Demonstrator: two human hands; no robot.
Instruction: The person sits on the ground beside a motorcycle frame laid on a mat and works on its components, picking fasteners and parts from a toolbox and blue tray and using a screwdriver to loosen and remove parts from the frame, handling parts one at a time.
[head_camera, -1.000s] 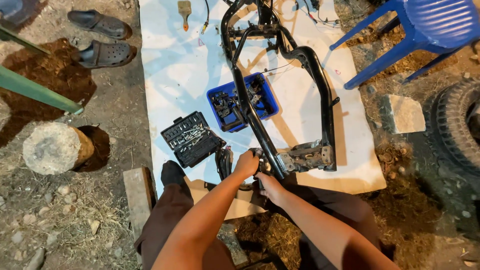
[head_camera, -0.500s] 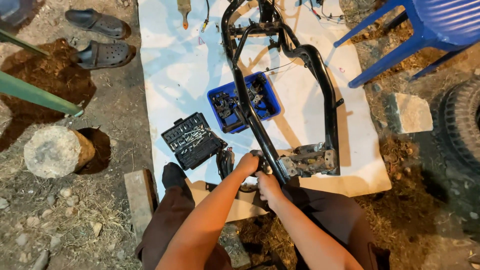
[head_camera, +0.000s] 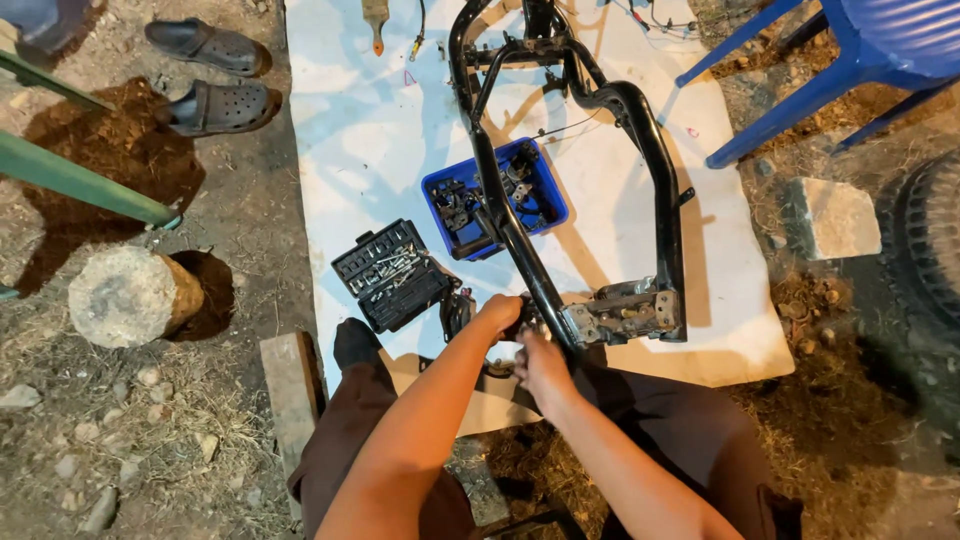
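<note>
Blue plastic chair (head_camera: 880, 50) stood at sheet's far right; gray sandals (head_camera: 215, 75) lay far left; stone block (head_camera: 832, 215) near tire (head_camera: 930, 240); round stump (head_camera: 130, 295) on dirt.

Bright overhead light, hard dark shadows on dirt, mild glare on white sheet (head_camera: 380, 130), sharp focus.

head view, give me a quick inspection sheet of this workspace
surface: white sheet spread on dirt ground
job's things: black tube frame lying on the sheet
clutter: blue tray of parts under a frame tube; open socket set; sandals
grippers: left hand and right hand both at the frame's near end; grip unclear
cables: thin wires at the sheet's far edge
surroundings: blue chair, stump, tyre
</note>
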